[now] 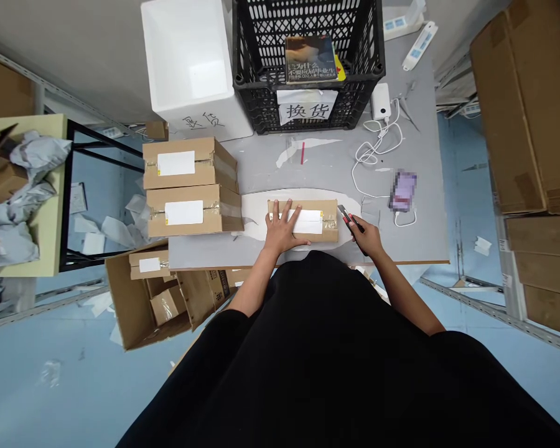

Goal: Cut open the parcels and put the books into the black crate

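Observation:
A small taped cardboard box (330,235) with a white label (312,221) lies on a white sheet (254,205) near the table's front edge. Across its left part my left hand (280,231) lies flat, fingers spread. My right hand (366,238) is closed around a black and red box cutter (346,218). The cutter's tip is by the box's right end, near its upper corner; whether it touches the cardboard I cannot tell.
Two stacked cardboard boxes (182,210) stand left on the grey table (261,168). Behind are a white bin (200,118) and a black crate (308,118) with books. A phone (403,190) and white cables (371,152) lie right. An open carton (135,311) stands below left.

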Demonstrator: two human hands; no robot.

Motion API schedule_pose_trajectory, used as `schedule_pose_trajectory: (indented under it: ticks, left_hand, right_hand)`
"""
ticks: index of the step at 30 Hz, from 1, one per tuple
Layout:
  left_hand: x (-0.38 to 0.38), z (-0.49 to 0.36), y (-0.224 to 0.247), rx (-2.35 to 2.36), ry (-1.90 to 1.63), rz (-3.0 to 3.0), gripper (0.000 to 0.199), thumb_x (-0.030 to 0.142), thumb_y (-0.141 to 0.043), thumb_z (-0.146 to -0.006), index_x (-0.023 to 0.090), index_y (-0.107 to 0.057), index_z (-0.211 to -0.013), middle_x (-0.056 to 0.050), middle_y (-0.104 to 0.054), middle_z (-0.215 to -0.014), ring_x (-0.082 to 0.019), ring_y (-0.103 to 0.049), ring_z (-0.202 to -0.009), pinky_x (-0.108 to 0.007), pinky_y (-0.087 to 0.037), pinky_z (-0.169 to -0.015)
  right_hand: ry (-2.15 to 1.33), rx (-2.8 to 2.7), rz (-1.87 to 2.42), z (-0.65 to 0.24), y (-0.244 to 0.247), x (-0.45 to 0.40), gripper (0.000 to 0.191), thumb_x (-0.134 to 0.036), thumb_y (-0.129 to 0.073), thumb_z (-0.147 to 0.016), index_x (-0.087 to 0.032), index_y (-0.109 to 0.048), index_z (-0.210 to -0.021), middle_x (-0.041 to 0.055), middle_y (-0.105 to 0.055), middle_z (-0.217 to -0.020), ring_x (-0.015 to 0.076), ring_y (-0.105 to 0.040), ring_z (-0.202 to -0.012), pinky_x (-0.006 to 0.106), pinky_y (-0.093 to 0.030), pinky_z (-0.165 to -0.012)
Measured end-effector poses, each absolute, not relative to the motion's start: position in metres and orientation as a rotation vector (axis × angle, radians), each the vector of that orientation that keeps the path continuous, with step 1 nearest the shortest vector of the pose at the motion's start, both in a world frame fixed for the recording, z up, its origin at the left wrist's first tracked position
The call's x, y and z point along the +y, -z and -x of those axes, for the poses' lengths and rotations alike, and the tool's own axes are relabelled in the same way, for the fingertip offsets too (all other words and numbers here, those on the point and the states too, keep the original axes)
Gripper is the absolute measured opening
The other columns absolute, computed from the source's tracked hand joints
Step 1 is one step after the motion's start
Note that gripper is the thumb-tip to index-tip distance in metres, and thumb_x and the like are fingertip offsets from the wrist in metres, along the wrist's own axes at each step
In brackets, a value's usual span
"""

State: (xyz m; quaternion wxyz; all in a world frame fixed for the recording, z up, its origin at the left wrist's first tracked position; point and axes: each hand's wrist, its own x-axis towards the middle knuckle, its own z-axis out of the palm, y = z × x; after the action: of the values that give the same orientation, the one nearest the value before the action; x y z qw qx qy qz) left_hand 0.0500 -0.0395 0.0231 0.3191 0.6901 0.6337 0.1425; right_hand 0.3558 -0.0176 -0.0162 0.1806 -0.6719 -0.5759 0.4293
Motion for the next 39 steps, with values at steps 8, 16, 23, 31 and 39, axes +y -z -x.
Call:
schedule_pose_trajectory:
  ticks: [8, 16, 23, 31, 39]
  left_hand:
    - [-0.034, -0.052, -0.017, 1.702, -0.251, -1.902, 0.123, 0.080, -0.075, -0.059, 0.027, -0.030, -0.160, -0.012, -0.012, -0.171, -0.048, 0.015, -0.154, -0.070, -0.005, -0.118]
    - [-0.030, -0.062, -0.026, 1.827, 0.133, -1.999, 0.126, 0.089, -0.059, -0.067, 0.024, -0.012, -0.164, -0.013, 0.000, -0.172, -0.047, 0.023, -0.152, -0.072, -0.015, -0.113]
    - [-0.029, -0.064, -0.026, 1.842, 0.178, -2.001, 0.126, 0.087, -0.060, -0.068, 0.025, -0.009, -0.164, -0.013, 0.003, -0.172, -0.048, 0.024, -0.151, -0.072, -0.021, -0.110]
    - [-0.029, -0.063, -0.019, 1.848, 0.131, -1.997, 0.129, 0.087, -0.063, -0.065, 0.024, -0.011, -0.164, -0.013, 0.002, -0.172, -0.049, 0.024, -0.150, -0.073, -0.022, -0.109]
    - [-0.029, -0.065, -0.021, 1.855, 0.176, -1.994, 0.127, 0.085, -0.063, -0.068, 0.025, -0.006, -0.164, -0.012, 0.005, -0.172, -0.049, 0.025, -0.150, -0.074, -0.024, -0.107]
  right_hand:
    - [-1.185, -1.776, 1.894, -0.360, 0.011, -0.013, 0.057, -0.056, -0.049, -0.096, -0.028, -0.058, -0.145, 0.0001, -0.074, -0.076, 0.0182, -0.065, -0.054, 0.040, -0.057, -0.076]
    - [-1.161, -1.874, 1.889, -0.355, 0.005, -0.004, 0.056, -0.053, -0.047, -0.098, -0.028, -0.055, -0.147, 0.0019, -0.078, -0.087, 0.0190, -0.069, -0.062, 0.034, -0.057, -0.072]
    - [-1.024, -2.033, 1.908, -0.358, 0.002, -0.007, 0.052, -0.049, -0.047, -0.099, -0.030, -0.055, -0.147, 0.0039, -0.080, -0.095, 0.0261, -0.074, -0.088, 0.036, -0.056, -0.081]
    - [-0.974, -2.120, 1.880, -0.364, 0.003, -0.011, 0.049, -0.045, -0.049, -0.099, -0.030, -0.058, -0.145, 0.0047, -0.076, -0.119, 0.0293, -0.072, -0.106, 0.037, -0.054, -0.088]
    - [-1.013, -2.157, 1.899, -0.369, 0.004, -0.024, 0.049, -0.046, -0.049, -0.099, -0.032, -0.058, -0.145, 0.0038, -0.076, -0.117, 0.0297, -0.073, -0.104, 0.038, -0.055, -0.087]
